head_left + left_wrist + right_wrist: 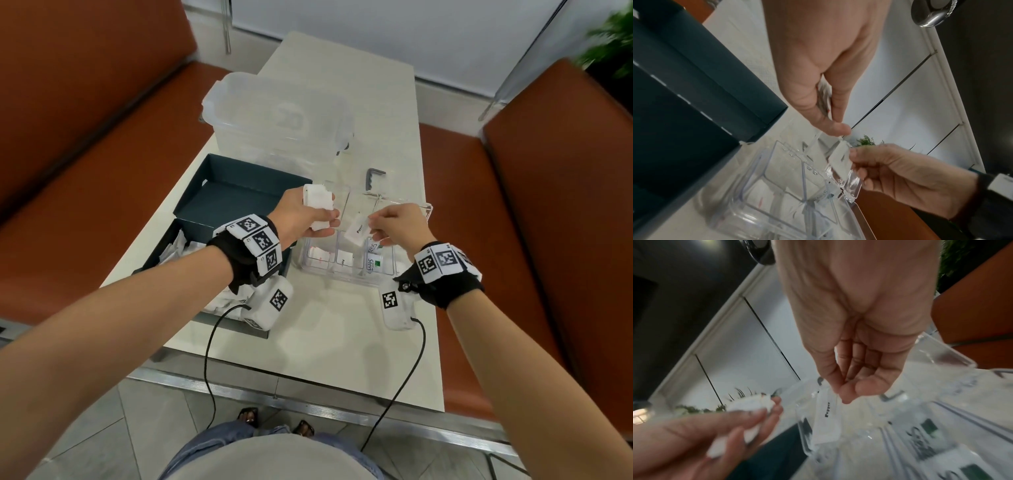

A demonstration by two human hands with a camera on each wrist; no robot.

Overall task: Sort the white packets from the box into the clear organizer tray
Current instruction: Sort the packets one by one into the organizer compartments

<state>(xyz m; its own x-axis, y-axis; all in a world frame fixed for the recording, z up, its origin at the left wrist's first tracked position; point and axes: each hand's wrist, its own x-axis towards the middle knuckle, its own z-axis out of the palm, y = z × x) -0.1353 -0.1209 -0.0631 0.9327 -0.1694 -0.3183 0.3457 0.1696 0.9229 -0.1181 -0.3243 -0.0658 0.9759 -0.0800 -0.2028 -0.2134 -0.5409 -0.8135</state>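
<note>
My left hand (325,219) grips a stack of white packets (318,204) above the left edge of the clear organizer tray (342,279). My right hand (373,228) pinches a single white packet (356,232) by its top edge, hanging tilted over a middle compartment. In the left wrist view the stack (824,95) sits between thumb and fingers, and the single packet (840,160) hangs at the tray's divider. The right wrist view shows the single packet (827,418) below my fingertips (845,394). More packets (178,248) lie in the dark teal box (239,192).
Several packets, some marked Stevia (373,260), lie in the tray's near compartments. A large clear lidded container (274,116) stands behind the box. A grey hex key (373,178) lies beyond the tray. Orange benches (531,222) flank the narrow table (325,335).
</note>
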